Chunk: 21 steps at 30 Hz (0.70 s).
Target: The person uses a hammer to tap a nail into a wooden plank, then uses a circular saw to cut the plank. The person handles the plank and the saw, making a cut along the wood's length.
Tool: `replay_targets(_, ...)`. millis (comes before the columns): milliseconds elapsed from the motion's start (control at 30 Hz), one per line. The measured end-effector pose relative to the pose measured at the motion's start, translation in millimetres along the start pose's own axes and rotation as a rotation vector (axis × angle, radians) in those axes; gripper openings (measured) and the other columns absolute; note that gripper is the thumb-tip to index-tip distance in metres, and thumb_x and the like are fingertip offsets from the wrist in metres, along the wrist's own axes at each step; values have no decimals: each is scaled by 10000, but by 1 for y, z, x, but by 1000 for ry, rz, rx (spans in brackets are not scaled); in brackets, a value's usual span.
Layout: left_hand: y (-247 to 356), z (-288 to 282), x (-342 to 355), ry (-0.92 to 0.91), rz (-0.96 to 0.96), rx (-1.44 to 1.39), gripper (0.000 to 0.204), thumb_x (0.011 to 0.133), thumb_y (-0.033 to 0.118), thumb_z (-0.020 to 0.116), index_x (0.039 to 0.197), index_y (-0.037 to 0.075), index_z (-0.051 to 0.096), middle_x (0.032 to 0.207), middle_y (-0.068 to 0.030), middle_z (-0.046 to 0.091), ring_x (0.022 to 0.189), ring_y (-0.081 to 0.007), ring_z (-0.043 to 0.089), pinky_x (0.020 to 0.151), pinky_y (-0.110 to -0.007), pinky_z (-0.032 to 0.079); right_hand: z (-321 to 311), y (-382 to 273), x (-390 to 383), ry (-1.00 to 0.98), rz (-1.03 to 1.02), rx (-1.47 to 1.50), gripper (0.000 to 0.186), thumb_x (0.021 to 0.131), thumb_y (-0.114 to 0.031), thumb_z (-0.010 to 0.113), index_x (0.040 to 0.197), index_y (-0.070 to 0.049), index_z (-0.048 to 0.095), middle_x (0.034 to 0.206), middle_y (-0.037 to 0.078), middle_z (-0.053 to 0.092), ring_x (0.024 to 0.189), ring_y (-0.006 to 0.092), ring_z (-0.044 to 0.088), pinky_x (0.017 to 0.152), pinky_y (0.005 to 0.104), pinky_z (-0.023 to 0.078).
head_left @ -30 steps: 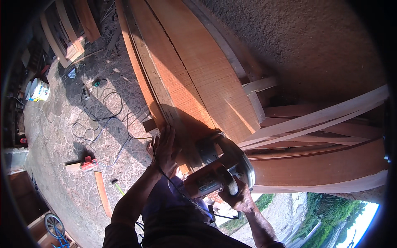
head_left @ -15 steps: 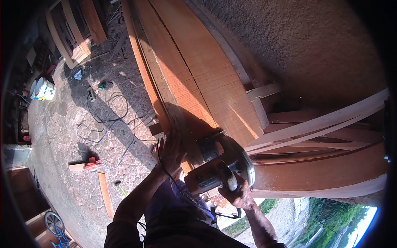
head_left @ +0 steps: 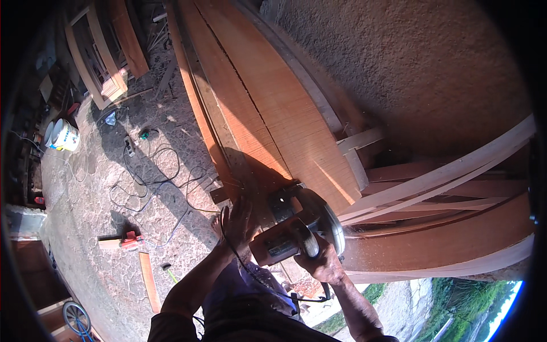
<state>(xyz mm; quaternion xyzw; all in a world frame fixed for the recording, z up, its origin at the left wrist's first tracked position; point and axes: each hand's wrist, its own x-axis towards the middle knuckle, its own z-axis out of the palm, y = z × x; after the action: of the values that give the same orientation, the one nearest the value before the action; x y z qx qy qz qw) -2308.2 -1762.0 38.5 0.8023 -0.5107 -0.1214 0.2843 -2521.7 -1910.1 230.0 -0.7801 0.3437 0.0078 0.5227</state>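
A long orange-brown plank [head_left: 296,131] with a dark cut line runs away from me. My right hand [head_left: 322,262] grips the rear handle of a circular saw [head_left: 296,219] at the plank's near end, on that line. My left hand [head_left: 236,219] rests with extended fingers on a narrower board [head_left: 208,117] along the plank's left edge, left of the saw. A black cord [head_left: 245,265] hangs past my left hand and under the saw.
Curved timber strips [head_left: 433,228] fill the right, below a rough wall [head_left: 399,62]. On the floor [head_left: 97,222] lie tangled cords, a red tool [head_left: 131,240] and a loose board [head_left: 149,279]. White buckets [head_left: 64,135], wooden frames [head_left: 97,57] and a bicycle wheel [head_left: 76,316] are at the left.
The saw in my right hand has moved slightly forward along the plank's line. The surroundings sit a little lower in the view. My left hand stays beside the saw.
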Motion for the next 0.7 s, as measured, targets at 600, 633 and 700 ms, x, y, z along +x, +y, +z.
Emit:
replay_targets(600, -27, 13, -6, 68, 136, -173, 693, 1002, 373, 503, 1571, 20, 325, 1638, -204, 302, 1535, -334, 258, 1241, -554, 103, 6, -12, 40, 49, -116, 13, 437, 819, -124, 745, 1225, -9, 630, 1016, 176, 727, 916, 264, 692, 842, 397, 538)
replay_targets(633, -29, 15, -6, 77, 135, -129, 701, 990, 377, 522, 1565, 20, 335, 1627, -207, 318, 1526, -339, 275, 1236, -553, 125, 6, -13, 43, 38, -103, 18, 430, 823, -121, 742, 1223, -10, 631, 1015, 176, 727, 917, 262, 692, 842, 397, 538)
replay_targets(700, -31, 17, -6, 79, 133, -71, 718, 967, 385, 559, 1551, 21, 355, 1604, -214, 351, 1506, -348, 311, 1226, -552, 168, 8, -16, 48, 40, -138, 44, 428, 827, -117, 736, 1227, -10, 630, 1023, 178, 727, 931, 254, 692, 852, 394, 535)
